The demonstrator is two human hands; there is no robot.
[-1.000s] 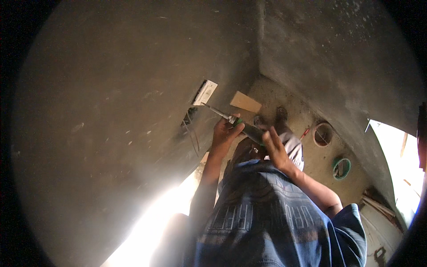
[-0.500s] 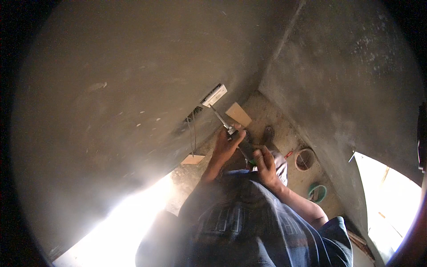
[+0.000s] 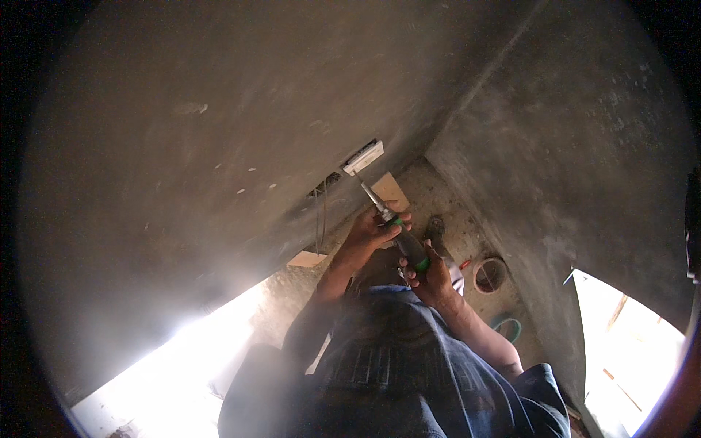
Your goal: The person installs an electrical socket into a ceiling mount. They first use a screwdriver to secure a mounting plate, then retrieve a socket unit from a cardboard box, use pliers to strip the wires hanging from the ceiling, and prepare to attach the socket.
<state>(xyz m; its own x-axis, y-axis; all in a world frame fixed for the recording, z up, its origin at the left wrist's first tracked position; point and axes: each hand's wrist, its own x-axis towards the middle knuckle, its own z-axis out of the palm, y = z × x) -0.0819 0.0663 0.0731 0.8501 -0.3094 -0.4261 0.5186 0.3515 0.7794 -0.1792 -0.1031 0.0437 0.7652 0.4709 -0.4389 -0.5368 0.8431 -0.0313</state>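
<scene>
Switch plate (image 3: pixel 363 157) shifted along grey wall (image 3: pixel 182 146)

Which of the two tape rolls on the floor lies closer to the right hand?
The reddish roll, just beyond the right hand; the green roll lies farther off, beside the forearm.

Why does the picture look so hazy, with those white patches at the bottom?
Head view: daylight blows out the lower left and lower right, washing haze over the grey wall; the left hand and right hand on the screwdriver stay dim but readable; the fisheye bends the wall corner and blackens the rim.
</scene>
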